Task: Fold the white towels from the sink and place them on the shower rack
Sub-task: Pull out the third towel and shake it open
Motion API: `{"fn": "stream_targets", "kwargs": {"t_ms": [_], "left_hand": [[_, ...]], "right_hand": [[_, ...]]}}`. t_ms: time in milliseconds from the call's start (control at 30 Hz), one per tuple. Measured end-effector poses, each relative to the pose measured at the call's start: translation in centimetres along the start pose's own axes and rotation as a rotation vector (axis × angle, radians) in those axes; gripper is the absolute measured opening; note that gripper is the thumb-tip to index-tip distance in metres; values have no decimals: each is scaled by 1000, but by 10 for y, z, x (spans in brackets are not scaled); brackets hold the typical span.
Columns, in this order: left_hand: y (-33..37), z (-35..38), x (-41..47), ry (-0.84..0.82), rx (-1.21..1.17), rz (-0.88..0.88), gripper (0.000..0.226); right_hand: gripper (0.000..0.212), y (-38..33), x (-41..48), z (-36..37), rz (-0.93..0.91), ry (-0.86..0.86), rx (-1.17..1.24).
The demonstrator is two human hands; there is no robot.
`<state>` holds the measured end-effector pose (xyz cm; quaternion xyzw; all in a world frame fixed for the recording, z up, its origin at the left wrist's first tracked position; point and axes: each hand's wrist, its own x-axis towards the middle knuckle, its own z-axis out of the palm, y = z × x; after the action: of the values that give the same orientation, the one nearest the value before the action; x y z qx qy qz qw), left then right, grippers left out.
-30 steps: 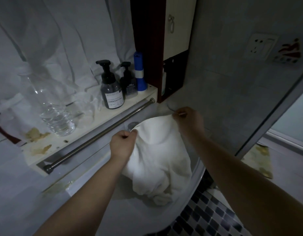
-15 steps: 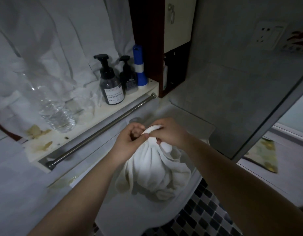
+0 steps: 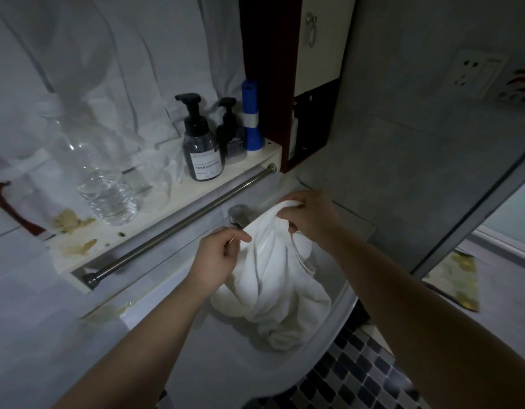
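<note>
**Limp white towel held up over the sink basin**

The white towel (image 3: 273, 278) is soft, thick terry, bunched into long vertical folds; its top edge is lifted between the two hands and its lower part slumps in a crumpled heap inside the sink (image 3: 332, 326), a smooth, glossy white basin with a rounded rim; it is not folded flat. The right hand (image 3: 311, 215) grips the upper corner, fingers curled round the cloth and thumb tucked under it; the left hand (image 3: 218, 258) sits lower and to the left, fingers curled into the palm, thumb pressed to the forefinger and pinching the towel's edge. Just behind the towel stands a dull metal faucet (image 3: 239, 215).

Above the basin runs a round, brushed-steel bar (image 3: 178, 228), fixed below a pale, stained shelf (image 3: 114, 246). On the shelf stand a smoky translucent pump bottle (image 3: 202, 149) with a black pump and white label; a smaller dark pump bottle (image 3: 231, 134); a blue cylinder with a white band (image 3: 251, 116); and a ribbed clear plastic bottle (image 3: 105, 184), whose contents cannot be told. A dark wood cabinet (image 3: 270, 69) with a cream door rises at the shelf's end; the floor (image 3: 358, 379) below is small glossy mosaic squares, black and grey.
</note>
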<state>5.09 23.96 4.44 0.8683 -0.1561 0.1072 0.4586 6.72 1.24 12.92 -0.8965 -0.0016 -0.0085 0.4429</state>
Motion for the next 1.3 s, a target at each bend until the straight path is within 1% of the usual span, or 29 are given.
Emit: {"fn": "stream_targets", "kwargs": {"t_ms": [33, 133, 233, 367, 400, 500, 633, 667, 767, 833, 1000, 1067, 1133, 1200, 1300], "left_hand": [[2, 4, -2, 0, -7, 22, 42], [13, 18, -5, -22, -30, 2, 14], [11, 30, -4, 72, 12, -40, 15], [4, 30, -2, 140, -21, -201, 10], [1, 29, -3, 136, -49, -217, 10], [-9, 23, -7, 89, -91, -221, 20], [-20, 20, -15, 58, -57, -210, 30], [-21, 20, -17, 56, -54, -209, 28], [-21, 21, -21, 73, -74, -198, 4], [-24, 20, -23, 91, -60, -167, 16], [-22, 12, -24, 88, 21, -131, 33], [-23, 6, -23, 80, 89, -106, 36], [-25, 1, -21, 55, 148, -46, 33], [-28, -3, -20, 36, 170, 16, 27], [-37, -5, -19, 13, 154, 49, 33]], "right_hand": [[15, -1, -2, 0, -3, 7, 22], [13, -2, -4, -1, -12, 22, 83], [16, -2, -6, -4, 2, 28, 126], [12, 1, -9, -9, 8, 37, 165], [12, 1, -9, -10, 14, 53, 167], [15, 3, -12, -12, 51, 116, 219], [18, 3, -12, -12, 38, 158, 233], [19, 3, -12, -12, 36, 164, 232], [18, 1, -10, -11, 33, 168, 236], [17, 0, -8, -10, 39, 157, 232], [15, -1, -5, -11, 79, 185, 259], [15, 1, -5, -14, 104, 204, 290], [15, 4, -5, -17, 128, 226, 329], [15, 6, -5, -20, 136, 238, 360], [17, 10, -5, -24, 146, 258, 358]]}}
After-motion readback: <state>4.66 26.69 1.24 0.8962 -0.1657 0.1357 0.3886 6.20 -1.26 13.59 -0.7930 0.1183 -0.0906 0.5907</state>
